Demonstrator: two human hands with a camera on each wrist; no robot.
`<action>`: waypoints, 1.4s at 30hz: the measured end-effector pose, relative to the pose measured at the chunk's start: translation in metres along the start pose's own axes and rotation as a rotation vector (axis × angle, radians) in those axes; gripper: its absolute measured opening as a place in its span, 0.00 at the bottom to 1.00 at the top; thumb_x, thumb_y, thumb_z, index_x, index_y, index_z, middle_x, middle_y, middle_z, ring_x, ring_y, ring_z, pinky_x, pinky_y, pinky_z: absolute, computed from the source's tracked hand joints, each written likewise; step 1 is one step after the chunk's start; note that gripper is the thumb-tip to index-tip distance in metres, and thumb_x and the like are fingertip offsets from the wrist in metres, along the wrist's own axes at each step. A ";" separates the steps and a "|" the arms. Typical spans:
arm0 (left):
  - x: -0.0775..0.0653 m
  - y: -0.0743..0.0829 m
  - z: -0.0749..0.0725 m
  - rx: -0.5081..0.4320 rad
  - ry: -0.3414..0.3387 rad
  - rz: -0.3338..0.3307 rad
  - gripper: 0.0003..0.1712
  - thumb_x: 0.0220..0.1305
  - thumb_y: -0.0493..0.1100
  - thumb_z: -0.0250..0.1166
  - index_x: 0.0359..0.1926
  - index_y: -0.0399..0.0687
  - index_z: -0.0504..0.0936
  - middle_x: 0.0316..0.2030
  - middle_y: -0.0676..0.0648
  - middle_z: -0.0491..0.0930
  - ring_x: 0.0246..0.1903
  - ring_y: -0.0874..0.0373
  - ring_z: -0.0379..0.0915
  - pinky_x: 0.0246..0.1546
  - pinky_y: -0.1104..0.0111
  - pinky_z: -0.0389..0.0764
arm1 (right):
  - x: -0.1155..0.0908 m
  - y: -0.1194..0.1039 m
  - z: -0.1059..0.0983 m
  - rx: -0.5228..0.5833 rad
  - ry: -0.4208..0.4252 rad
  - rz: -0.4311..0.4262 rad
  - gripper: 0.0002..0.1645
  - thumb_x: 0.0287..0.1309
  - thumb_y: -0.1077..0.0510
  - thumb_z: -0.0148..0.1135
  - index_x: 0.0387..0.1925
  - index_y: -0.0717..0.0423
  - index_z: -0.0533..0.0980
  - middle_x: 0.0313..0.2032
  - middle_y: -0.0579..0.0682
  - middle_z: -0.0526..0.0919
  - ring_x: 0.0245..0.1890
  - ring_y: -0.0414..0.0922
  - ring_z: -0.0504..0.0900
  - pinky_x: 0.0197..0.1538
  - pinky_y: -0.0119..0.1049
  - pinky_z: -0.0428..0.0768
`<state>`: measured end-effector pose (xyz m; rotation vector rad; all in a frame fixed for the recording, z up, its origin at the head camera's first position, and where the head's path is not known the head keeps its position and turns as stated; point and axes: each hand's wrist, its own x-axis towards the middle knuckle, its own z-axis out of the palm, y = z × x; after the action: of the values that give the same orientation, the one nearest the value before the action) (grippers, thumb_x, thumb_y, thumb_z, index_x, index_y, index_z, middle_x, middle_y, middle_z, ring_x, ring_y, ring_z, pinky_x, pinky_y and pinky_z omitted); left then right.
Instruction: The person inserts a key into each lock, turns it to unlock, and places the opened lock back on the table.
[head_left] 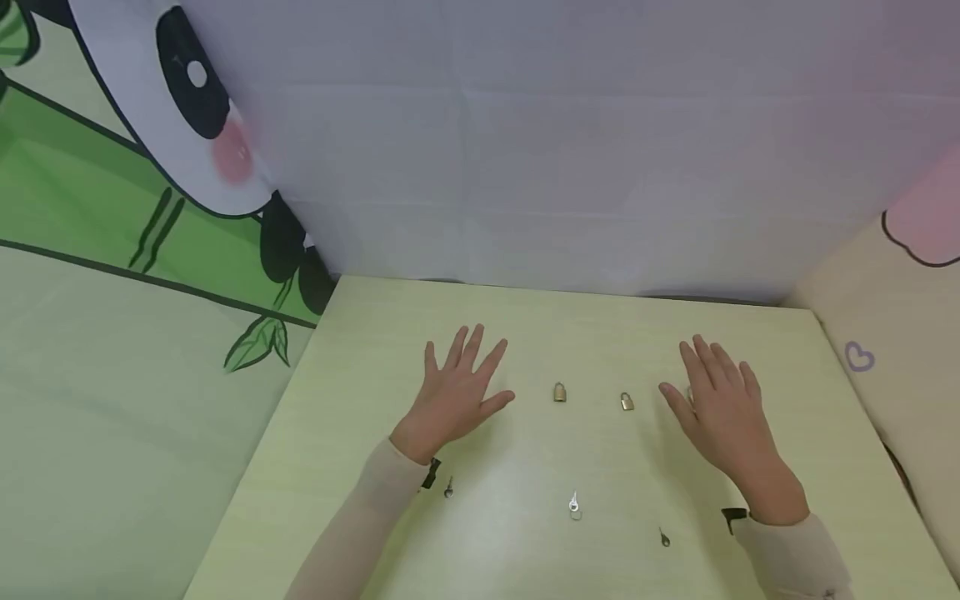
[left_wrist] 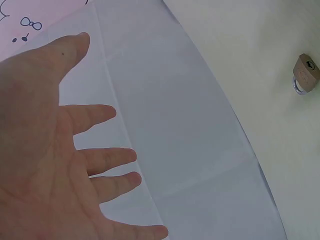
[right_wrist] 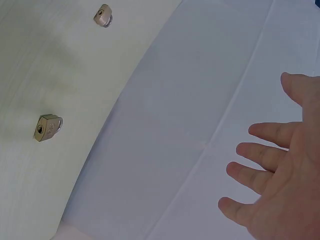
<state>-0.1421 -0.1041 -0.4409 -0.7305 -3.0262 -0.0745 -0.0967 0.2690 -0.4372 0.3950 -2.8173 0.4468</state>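
My left hand (head_left: 450, 400) is held over the left half of the table, fingers straight and spread, holding nothing. To its right lies a small brass padlock (head_left: 560, 392), also in the left wrist view as a padlock (left_wrist: 306, 73) with a keyhole. A second brass padlock (head_left: 627, 402) is between the hands, nearer my right hand (head_left: 723, 417). That hand is palm down with straight fingers and an empty palm. It partly covers a third padlock (head_left: 691, 395). The right wrist view has two padlocks, one nearer (right_wrist: 47, 127) and one farther (right_wrist: 103, 16).
Toward the front of the table (head_left: 510, 558) lie a small key (head_left: 448, 488) at left, a silver key on a ring (head_left: 574, 505) in the middle, and another small key (head_left: 664, 538) at right. A pale cloth wall (head_left: 555, 167) stands behind the table's far edge.
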 end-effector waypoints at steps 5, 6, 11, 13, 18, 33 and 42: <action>0.001 -0.001 0.001 -0.017 -0.019 -0.010 0.42 0.72 0.70 0.45 0.79 0.59 0.53 0.77 0.40 0.46 0.76 0.44 0.41 0.64 0.33 0.50 | -0.001 0.000 0.001 0.003 0.006 -0.014 0.38 0.71 0.49 0.56 0.71 0.67 0.60 0.70 0.70 0.61 0.69 0.68 0.56 0.66 0.69 0.47; 0.001 -0.001 0.001 -0.022 -0.027 -0.011 0.42 0.72 0.70 0.46 0.79 0.58 0.54 0.77 0.40 0.48 0.75 0.44 0.43 0.64 0.34 0.52 | -0.002 0.000 0.002 0.002 0.006 -0.015 0.37 0.71 0.49 0.56 0.71 0.67 0.60 0.69 0.70 0.61 0.69 0.68 0.57 0.66 0.69 0.47; 0.004 -0.003 0.005 -0.038 -0.084 0.003 0.41 0.73 0.67 0.49 0.77 0.49 0.58 0.73 0.39 0.59 0.70 0.45 0.58 0.60 0.46 0.68 | -0.004 0.000 0.004 -0.005 0.008 -0.013 0.37 0.70 0.49 0.58 0.70 0.67 0.61 0.69 0.70 0.62 0.69 0.68 0.57 0.65 0.70 0.48; 0.006 -0.005 0.008 -0.048 -0.109 0.000 0.41 0.74 0.65 0.50 0.75 0.44 0.61 0.70 0.38 0.64 0.67 0.45 0.63 0.55 0.50 0.74 | -0.005 0.000 0.004 -0.006 0.008 -0.014 0.38 0.69 0.49 0.59 0.70 0.67 0.61 0.69 0.70 0.61 0.69 0.68 0.57 0.66 0.69 0.48; 0.011 -0.013 0.021 -0.093 -0.197 -0.064 0.39 0.73 0.63 0.54 0.69 0.36 0.68 0.61 0.38 0.73 0.57 0.45 0.74 0.48 0.54 0.79 | -0.005 -0.001 0.006 0.001 -0.006 -0.012 0.39 0.69 0.48 0.59 0.71 0.66 0.61 0.69 0.70 0.61 0.69 0.68 0.57 0.66 0.69 0.47; 0.028 -0.030 0.056 -0.187 -0.258 -0.371 0.30 0.63 0.62 0.66 0.14 0.50 0.70 0.12 0.55 0.56 0.15 0.62 0.51 0.17 0.69 0.56 | -0.001 -0.005 0.023 -0.008 0.223 -0.195 0.23 0.53 0.54 0.69 0.45 0.67 0.79 0.41 0.64 0.83 0.38 0.63 0.81 0.40 0.58 0.77; 0.033 -0.035 0.066 -0.215 -0.317 -0.414 0.28 0.59 0.63 0.70 0.17 0.48 0.72 0.15 0.53 0.63 0.17 0.60 0.58 0.19 0.67 0.62 | -0.002 -0.033 0.045 -0.022 0.235 -0.272 0.15 0.47 0.57 0.73 0.34 0.64 0.82 0.26 0.55 0.83 0.20 0.50 0.78 0.28 0.49 0.77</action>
<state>-0.1883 -0.1169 -0.5065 -0.1123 -3.4632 -0.3247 -0.0944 0.2238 -0.4705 0.6645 -2.4927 0.3760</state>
